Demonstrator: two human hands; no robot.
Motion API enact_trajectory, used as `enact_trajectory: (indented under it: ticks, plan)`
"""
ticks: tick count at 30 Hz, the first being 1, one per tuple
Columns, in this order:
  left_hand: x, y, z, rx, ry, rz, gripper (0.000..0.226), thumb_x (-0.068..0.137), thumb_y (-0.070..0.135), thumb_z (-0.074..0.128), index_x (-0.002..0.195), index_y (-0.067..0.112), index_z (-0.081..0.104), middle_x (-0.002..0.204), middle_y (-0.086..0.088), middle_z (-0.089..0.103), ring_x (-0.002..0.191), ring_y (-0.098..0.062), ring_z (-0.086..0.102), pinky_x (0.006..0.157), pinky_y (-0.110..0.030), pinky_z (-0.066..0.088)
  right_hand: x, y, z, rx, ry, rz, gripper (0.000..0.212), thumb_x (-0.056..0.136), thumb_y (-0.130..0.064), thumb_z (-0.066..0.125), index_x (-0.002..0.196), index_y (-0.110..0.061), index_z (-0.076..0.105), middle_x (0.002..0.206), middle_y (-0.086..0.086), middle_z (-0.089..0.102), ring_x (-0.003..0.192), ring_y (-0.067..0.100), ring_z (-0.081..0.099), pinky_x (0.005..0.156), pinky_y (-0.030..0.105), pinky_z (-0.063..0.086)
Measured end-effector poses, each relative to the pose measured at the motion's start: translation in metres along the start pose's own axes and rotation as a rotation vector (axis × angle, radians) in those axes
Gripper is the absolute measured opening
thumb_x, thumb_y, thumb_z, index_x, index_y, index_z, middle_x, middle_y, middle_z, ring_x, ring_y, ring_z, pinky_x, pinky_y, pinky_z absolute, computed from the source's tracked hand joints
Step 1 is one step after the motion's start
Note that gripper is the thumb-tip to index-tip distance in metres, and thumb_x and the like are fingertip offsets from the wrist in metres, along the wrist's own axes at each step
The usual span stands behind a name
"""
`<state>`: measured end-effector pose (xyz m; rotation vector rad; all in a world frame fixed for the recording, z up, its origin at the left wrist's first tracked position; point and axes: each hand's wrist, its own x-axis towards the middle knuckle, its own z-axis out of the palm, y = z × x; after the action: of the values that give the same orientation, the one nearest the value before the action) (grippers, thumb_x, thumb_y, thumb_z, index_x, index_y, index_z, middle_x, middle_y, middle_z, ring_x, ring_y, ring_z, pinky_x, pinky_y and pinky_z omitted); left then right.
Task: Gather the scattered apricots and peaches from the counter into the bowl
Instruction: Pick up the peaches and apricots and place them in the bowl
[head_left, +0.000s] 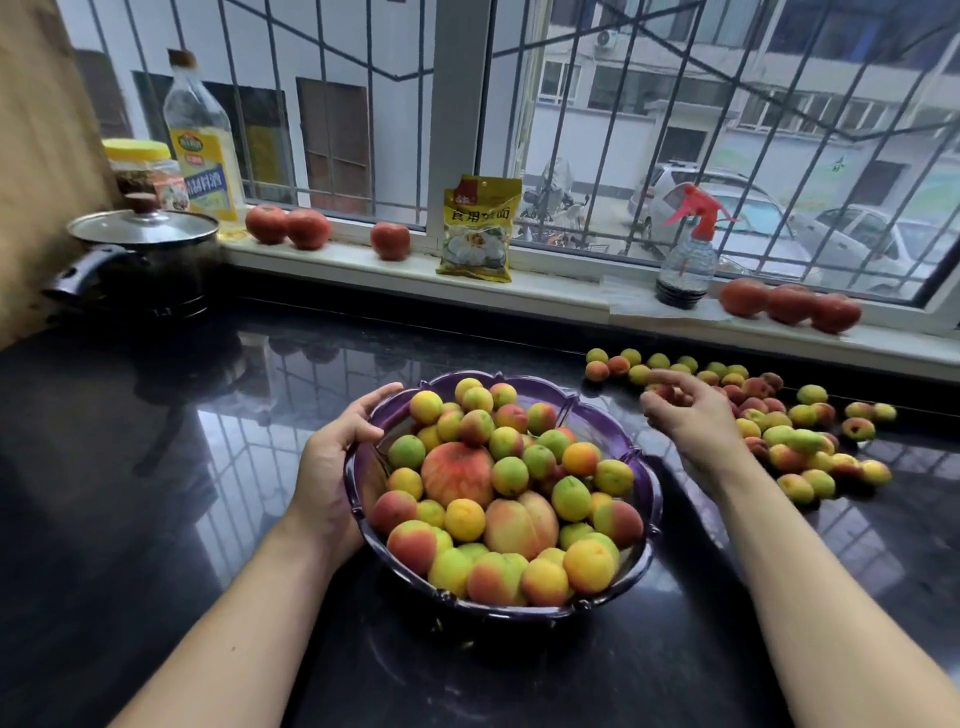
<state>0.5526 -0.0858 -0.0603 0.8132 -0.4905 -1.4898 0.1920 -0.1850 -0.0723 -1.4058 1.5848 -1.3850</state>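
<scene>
Purple bowl (613, 431) at centre of black tabletop (156, 467), heaped with apricots and peaches (498, 493). Left hand (337, 457) grips bowl rim at 9 o'clock, fingers curled over edge. Right hand (685, 410) at 2 o'clock of bowl, above near edge of loose fruit (795, 441); fingers curled round small reddish fruit (665, 391). Loose fruit spreads from 1 to 3 o'clock. Tomatoes (288, 226), spray bottle (685, 260), yellow packet (480, 228) on windowsill; pot (140, 260) at 10 o'clock.

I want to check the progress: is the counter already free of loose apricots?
No, many scattered apricots lie on the black counter to the right of the purple bowl, near the right hand.
</scene>
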Motion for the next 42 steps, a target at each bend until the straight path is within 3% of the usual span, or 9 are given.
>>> enact_trajectory:
  ticks: [2,5,8,11,14,19,23,29,42]
  plan:
    - [0.000,0.000,0.000,-0.001,0.006,0.000,0.057,0.092,0.002,0.036,0.144,0.005,0.059,0.139,-0.024,0.067,0.131,-0.041,0.064,0.115,-0.055,0.046,-0.007,-0.044,-0.008,0.089,-0.157,-0.019,0.036,0.084,-0.017,0.080,0.117,-0.028,0.072,0.109,0.012,0.067,0.095,0.023,0.066,0.078,0.030,0.054]
    - [0.000,-0.001,-0.001,0.015,0.010,0.001,0.056,0.093,0.002,0.036,0.142,0.007,0.061,0.137,-0.023,0.068,0.134,-0.042,0.061,0.115,-0.055,0.046,-0.025,-0.105,-0.021,0.202,-0.496,-0.111,0.060,0.070,-0.037,0.088,0.126,-0.027,0.069,0.117,0.013,0.069,0.108,0.031,0.068,0.099,0.050,0.046]
    - [0.001,-0.001,-0.001,0.022,0.010,0.005,0.056,0.092,0.002,0.037,0.141,0.007,0.062,0.136,-0.022,0.070,0.133,-0.042,0.061,0.116,-0.056,0.045,-0.043,-0.132,-0.020,0.251,-0.750,-0.204,0.049,0.082,-0.021,0.080,0.129,-0.016,0.068,0.122,0.020,0.066,0.112,0.035,0.066,0.094,0.046,0.054]
    - [0.002,-0.001,-0.001,0.025,0.004,0.015,0.059,0.087,0.004,0.040,0.142,0.007,0.061,0.135,-0.022,0.070,0.132,-0.041,0.062,0.110,-0.052,0.050,-0.046,-0.135,-0.008,0.150,-0.834,-0.198,0.040,0.088,-0.005,0.067,0.127,-0.013,0.067,0.120,0.026,0.064,0.101,0.034,0.068,0.079,0.032,0.056]
    - [0.003,-0.002,-0.002,0.034,-0.002,0.017,0.057,0.091,0.003,0.037,0.142,0.007,0.061,0.134,-0.022,0.071,0.132,-0.042,0.062,0.110,-0.052,0.050,-0.040,-0.127,-0.002,0.106,-0.915,-0.144,0.046,0.084,-0.017,0.075,0.128,-0.015,0.066,0.120,0.022,0.064,0.103,0.037,0.067,0.091,0.047,0.054]
    - [0.002,-0.002,-0.002,0.039,-0.014,0.023,0.064,0.080,0.006,0.045,0.142,0.007,0.062,0.134,-0.022,0.071,0.132,-0.041,0.063,0.107,-0.051,0.051,-0.039,-0.121,0.001,-0.216,-0.837,-0.179,0.031,0.083,-0.021,0.080,0.111,-0.032,0.074,0.104,-0.003,0.073,0.102,0.018,0.067,0.095,0.045,0.054]
    - [0.004,-0.002,-0.003,0.027,-0.017,0.035,0.068,0.075,0.009,0.049,0.142,0.006,0.062,0.136,-0.023,0.069,0.132,-0.041,0.062,0.109,-0.051,0.050,-0.048,-0.129,0.013,-0.616,-0.756,-0.252,0.027,0.088,-0.020,0.077,0.108,-0.039,0.073,0.073,-0.021,0.063,0.070,-0.002,0.057,0.068,0.019,0.044]
    - [0.003,-0.001,-0.004,0.048,-0.024,0.034,0.066,0.076,0.009,0.048,0.140,0.008,0.064,0.136,-0.022,0.070,0.132,-0.043,0.062,0.115,-0.057,0.045,-0.048,-0.126,0.029,-0.997,-0.590,-0.471,0.028,0.086,-0.024,0.079,0.110,-0.032,0.070,0.087,-0.022,0.050,0.080,-0.004,0.047,0.064,0.012,0.031]
    - [0.006,-0.003,-0.007,0.043,-0.048,0.030,0.066,0.077,0.010,0.048,0.141,0.009,0.063,0.136,-0.022,0.070,0.130,-0.041,0.065,0.112,-0.054,0.048,-0.048,-0.118,0.032,-1.050,-0.628,-0.454,0.037,0.086,-0.010,0.076,0.115,-0.031,0.065,0.106,-0.014,0.052,0.091,0.005,0.051,0.067,0.012,0.036]
